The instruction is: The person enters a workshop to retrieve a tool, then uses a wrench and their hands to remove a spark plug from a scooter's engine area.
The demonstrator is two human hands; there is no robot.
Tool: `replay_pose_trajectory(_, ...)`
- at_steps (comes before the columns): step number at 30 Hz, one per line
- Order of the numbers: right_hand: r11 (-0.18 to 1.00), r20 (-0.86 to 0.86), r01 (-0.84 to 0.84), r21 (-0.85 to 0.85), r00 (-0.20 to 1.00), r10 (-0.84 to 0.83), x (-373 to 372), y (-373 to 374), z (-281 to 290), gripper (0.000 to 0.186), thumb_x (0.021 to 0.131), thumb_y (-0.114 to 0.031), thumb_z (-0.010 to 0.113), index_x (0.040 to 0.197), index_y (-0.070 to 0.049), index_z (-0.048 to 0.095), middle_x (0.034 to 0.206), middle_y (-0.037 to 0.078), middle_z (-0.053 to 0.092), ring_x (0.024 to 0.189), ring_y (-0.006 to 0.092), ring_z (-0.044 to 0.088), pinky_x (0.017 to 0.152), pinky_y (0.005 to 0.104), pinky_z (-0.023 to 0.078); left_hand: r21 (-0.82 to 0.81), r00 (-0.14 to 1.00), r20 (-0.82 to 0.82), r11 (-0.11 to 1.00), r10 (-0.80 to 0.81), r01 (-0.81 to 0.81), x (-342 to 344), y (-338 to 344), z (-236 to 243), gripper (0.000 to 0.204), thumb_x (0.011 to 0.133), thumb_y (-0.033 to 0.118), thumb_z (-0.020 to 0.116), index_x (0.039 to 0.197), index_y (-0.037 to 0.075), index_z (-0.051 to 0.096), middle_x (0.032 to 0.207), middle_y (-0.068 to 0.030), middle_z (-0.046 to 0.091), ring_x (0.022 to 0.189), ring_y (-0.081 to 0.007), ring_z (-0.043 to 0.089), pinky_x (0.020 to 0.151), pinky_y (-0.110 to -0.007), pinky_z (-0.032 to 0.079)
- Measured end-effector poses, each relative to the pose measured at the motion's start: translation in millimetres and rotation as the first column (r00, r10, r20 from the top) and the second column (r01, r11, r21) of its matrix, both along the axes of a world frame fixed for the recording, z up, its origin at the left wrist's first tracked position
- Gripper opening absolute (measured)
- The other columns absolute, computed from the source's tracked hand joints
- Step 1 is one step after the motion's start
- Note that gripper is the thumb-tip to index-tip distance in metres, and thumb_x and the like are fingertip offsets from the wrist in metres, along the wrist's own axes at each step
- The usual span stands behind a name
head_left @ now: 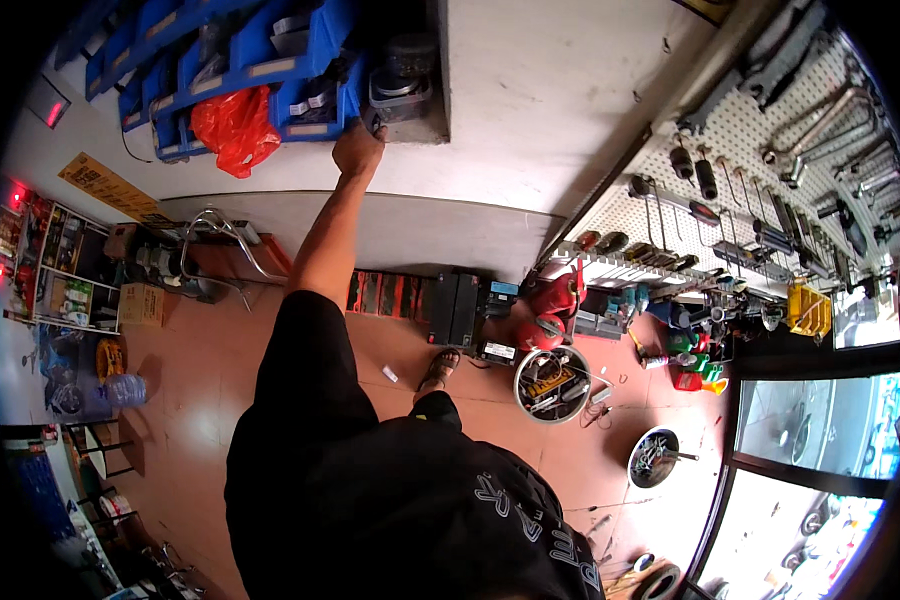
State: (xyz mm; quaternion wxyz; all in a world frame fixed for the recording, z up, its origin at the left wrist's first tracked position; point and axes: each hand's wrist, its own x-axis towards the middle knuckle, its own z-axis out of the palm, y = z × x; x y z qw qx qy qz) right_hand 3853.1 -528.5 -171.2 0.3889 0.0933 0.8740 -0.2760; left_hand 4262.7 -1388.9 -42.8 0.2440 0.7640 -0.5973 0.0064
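My left hand (358,150) is raised at the end of my outstretched left arm, at the lower edge of the wall shelf. Its fingers are closed, with a small dark thing at their tips that I cannot make out. Just beside it are a blue parts bin (310,112) holding dark parts with white labels and a clear plastic tub (402,104) with a round container on it. A crumpled red plastic bag (238,130) hangs from the bins to the left. My right hand is out of view.
A pegboard (770,140) with wrenches and screwdrivers hangs at the right. On the tiled floor stand black batteries (454,308), a round tub of tools (552,412) and a bowl of metal parts (656,482). A bent chrome frame (232,235) is at the left.
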Motion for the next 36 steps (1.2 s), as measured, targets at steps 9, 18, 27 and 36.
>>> replay_pose_trajectory(9, 0.882, 0.063, -0.438, 0.176, 0.899, 0.434, 62.6, -33.9, -47.8, 0.025, 0.078, -0.022, 0.056, 0.068, 0.001, 0.056, 0.058, 0.011, 0.056, 0.047, 0.0195, 0.052, 0.046, 0.0343, 0.042, -0.275, 0.745, -0.439, 0.864, -0.503, 0.421, 20.3, 64.6, -29.0, 0.019, 0.086, 0.02, 0.058, 0.091, 0.004, 0.049, 0.071, -0.0099, 0.064, 0.064, -0.0228, 0.064, 0.06, -0.032, 0.048)
replay_pose_trajectory(18, 0.965, 0.172, -0.222, 0.142, 0.965, 0.197, 100.9, -69.3, 4.7, 0.025, 0.081, -0.024, 0.056, 0.075, 0.0, 0.056, 0.057, 0.008, 0.055, 0.039, 0.0173, 0.047, 0.035, 0.0327, 0.036, -0.4, 0.509, -0.363, 0.624, -0.781, 0.671, -53.6, 158.4, 45.3, 0.014, 0.086, 0.01, 0.056, 0.088, 0.0, 0.047, 0.068, -0.0101, 0.059, 0.064, -0.0175, 0.065, 0.058, -0.027, 0.048)
replay_pose_trajectory(27, 0.985, 0.134, -0.173, 0.011, 0.976, 0.17, 73.1, 19.4, -38.1, 0.027, 0.082, -0.025, 0.053, 0.08, 0.002, 0.057, 0.061, 0.008, 0.057, 0.038, 0.0159, 0.046, 0.035, 0.0307, 0.036, -0.227, -0.012, -0.93, 0.551, -0.366, 0.803, -165.7, 316.8, 66.4, 0.015, 0.086, 0.018, 0.054, 0.088, 0.004, 0.049, 0.067, -0.0099, 0.06, 0.06, -0.0152, 0.058, 0.055, -0.024, 0.046)
replay_pose_trajectory(36, 0.989, 0.092, 0.136, 0.052, 0.986, -0.141, 83.0, 161.3, -42.4, 0.024, 0.08, -0.023, 0.056, 0.085, -0.001, 0.061, 0.065, 0.011, 0.062, 0.046, 0.0175, 0.055, 0.042, 0.0317, 0.044, -0.083, -0.123, -0.978, 0.226, 0.17, 0.971, -343.8, 512.2, 36.6, 0.015, 0.085, 0.022, 0.054, 0.089, 0.008, 0.05, 0.064, -0.0089, 0.059, 0.056, -0.0184, 0.058, 0.05, -0.028, 0.047)
